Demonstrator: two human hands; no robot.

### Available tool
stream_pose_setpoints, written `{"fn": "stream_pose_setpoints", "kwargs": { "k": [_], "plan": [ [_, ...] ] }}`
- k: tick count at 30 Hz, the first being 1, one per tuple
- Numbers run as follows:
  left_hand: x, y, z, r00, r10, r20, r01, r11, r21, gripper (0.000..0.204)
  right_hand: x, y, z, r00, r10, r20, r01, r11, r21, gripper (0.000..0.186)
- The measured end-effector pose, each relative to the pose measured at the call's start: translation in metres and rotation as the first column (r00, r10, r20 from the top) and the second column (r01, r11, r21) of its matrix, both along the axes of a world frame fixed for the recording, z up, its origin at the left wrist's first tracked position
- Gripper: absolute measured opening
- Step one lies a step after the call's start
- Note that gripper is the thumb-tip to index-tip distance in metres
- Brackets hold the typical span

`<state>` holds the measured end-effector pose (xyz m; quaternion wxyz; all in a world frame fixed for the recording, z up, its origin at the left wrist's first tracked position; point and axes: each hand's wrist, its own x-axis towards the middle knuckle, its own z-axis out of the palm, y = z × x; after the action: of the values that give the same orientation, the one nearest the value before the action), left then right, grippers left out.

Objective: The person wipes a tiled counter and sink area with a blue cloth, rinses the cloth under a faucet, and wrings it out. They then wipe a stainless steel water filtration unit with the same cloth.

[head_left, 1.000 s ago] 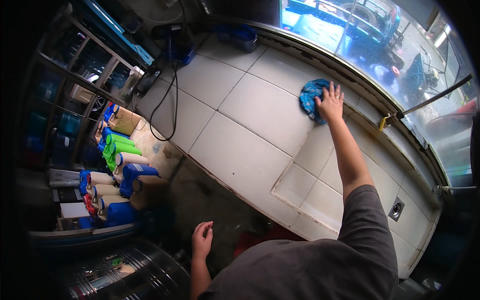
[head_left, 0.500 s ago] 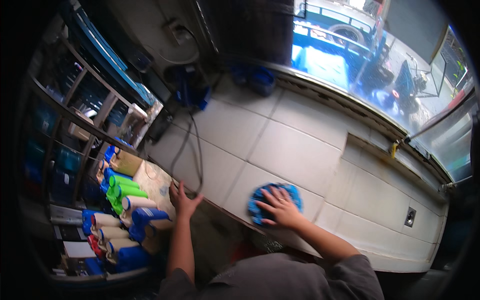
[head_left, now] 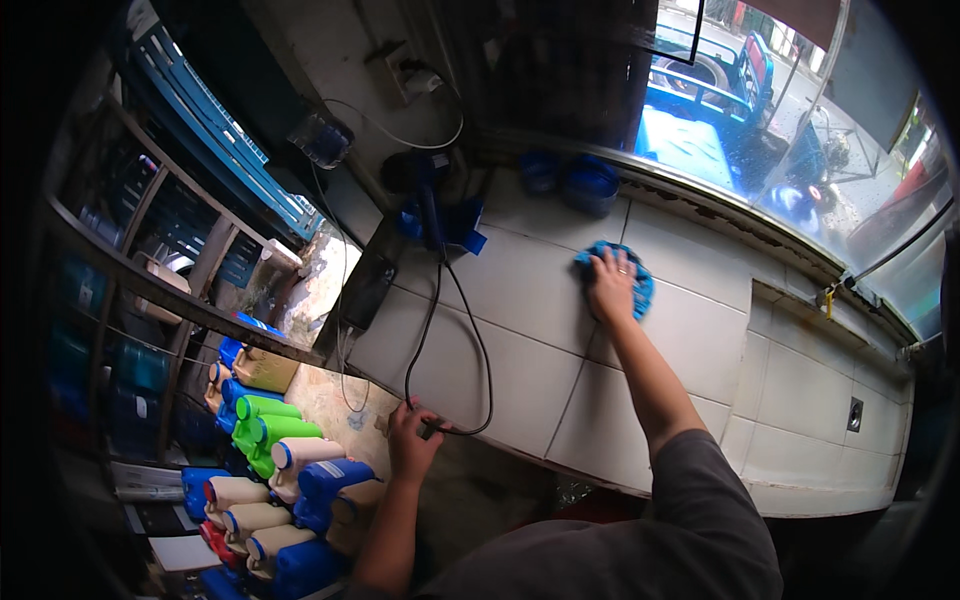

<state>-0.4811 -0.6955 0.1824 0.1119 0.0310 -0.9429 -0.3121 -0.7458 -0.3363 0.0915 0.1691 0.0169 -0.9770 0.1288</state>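
On the white tiled counter, my right hand lies flat over a blue cloth, fingers spread and pressing it against the tiles. The cloth shows around the fingers, with its middle hidden under the palm. At the counter's near left edge, my left hand has its fingers curled round the low loop of a black cable. That cable runs up the counter to a dark blue device at the far left corner.
Blue bowls stand at the counter's back by the window. Several jugs, among them a green jug, crowd the floor at left beside a metal rack. A drain sits in the lower section at right, near a yellow tap.
My right hand has slid the blue cloth away from the near edge toward the window. My left hand, spread before, has curled onto the cable. The view has shifted.
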Motion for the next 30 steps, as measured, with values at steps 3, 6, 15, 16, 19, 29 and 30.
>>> {"fn": "stream_pose_setpoints", "kwargs": {
  "k": [3, 6, 15, 16, 19, 29, 30],
  "plan": [
    [-0.019, -0.012, 0.027, 0.997, 0.031, -0.069, -0.022, 0.991, 0.132, 0.033, -0.039, -0.068, -0.001, 0.989, 0.133, -0.059, -0.137, 0.988, -0.072, 0.045],
    [-0.048, -0.029, 0.048, 0.995, 0.095, -0.042, -0.07, 0.911, 0.406, 0.024, -0.072, -0.112, 0.005, 0.982, 0.151, -0.111, -0.164, 0.98, -0.114, 0.047],
    [-0.114, -0.082, 0.108, 0.989, 0.148, -0.024, -0.118, 0.866, 0.486, 0.033, 0.045, -0.184, 0.007, 0.81, 0.587, -0.019, -0.586, 0.807, -0.063, 0.054],
    [-0.119, -0.084, 0.11, 0.99, 0.109, -0.085, -0.052, 0.866, 0.498, 0.037, 0.06, -0.186, 0.008, 0.782, 0.623, 0.01, -0.621, 0.781, -0.067, 0.058],
    [-0.131, -0.091, 0.115, 0.996, 0.047, -0.082, -0.007, 0.898, 0.439, 0.039, 0.073, -0.203, 0.011, 0.669, 0.736, 0.102, -0.726, 0.677, -0.126, 0.068],
    [-0.166, -0.086, 0.145, 0.995, 0.098, -0.02, -0.088, 0.954, 0.286, 0.036, 0.125, -0.299, 0.001, 0.573, 0.815, 0.093, -0.811, 0.579, -0.083, 0.065],
    [-0.166, -0.09, 0.146, 0.998, 0.067, 0.001, -0.064, 0.947, 0.314, 0.037, 0.15, -0.287, -0.002, 0.563, 0.826, 0.023, -0.82, 0.561, -0.113, 0.062]
  ]
}}
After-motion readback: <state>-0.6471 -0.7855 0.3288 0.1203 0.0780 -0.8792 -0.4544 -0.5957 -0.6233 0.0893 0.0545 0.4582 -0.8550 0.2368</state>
